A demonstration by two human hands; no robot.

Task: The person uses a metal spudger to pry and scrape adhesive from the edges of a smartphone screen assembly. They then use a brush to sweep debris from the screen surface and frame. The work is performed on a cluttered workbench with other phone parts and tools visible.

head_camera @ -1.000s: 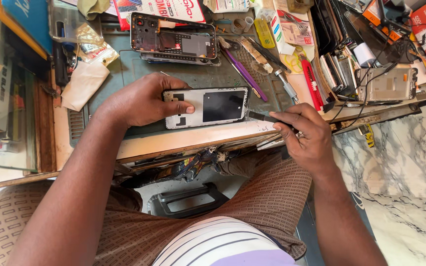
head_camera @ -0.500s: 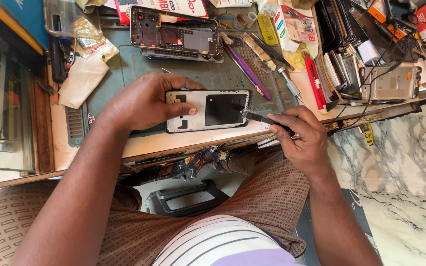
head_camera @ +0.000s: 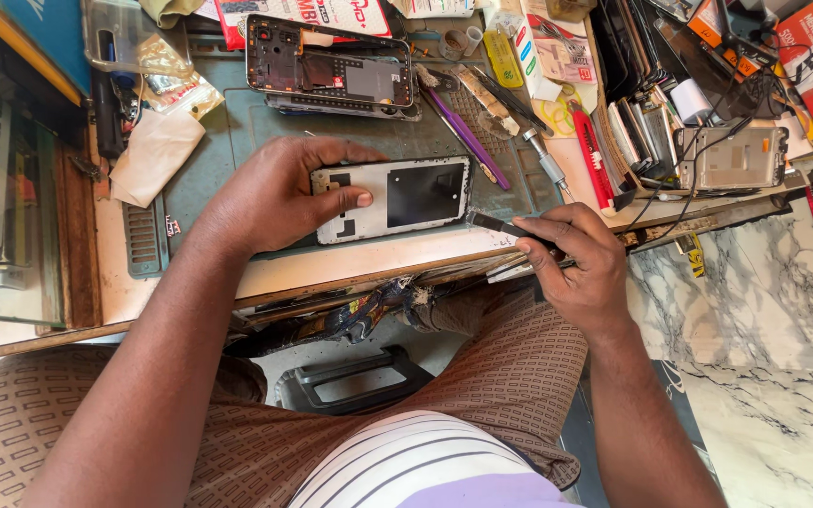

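Observation:
A white phone frame point(head_camera: 406, 198) with a dark rectangular middle lies flat on the green work mat point(head_camera: 237, 141). My left hand point(head_camera: 279, 193) presses down on its left end, thumb across the white part. My right hand point(head_camera: 571, 259) grips dark tweezers point(head_camera: 496, 224) whose tip touches the frame's right edge. An opened phone body point(head_camera: 331, 71) with exposed circuit parts lies further back on the mat.
A purple pry tool point(head_camera: 468, 139), a screwdriver point(head_camera: 543, 160) and a red tool point(head_camera: 590, 150) lie right of the mat. Stacked phone parts and a silver frame point(head_camera: 731, 158) crowd the right side. White paper point(head_camera: 152, 155) sits left. A black stool point(head_camera: 355, 381) stands below.
My right hand has moved up and left, bringing the tweezers' tip to the frame's right edge. My left hand has stayed pressing on the frame.

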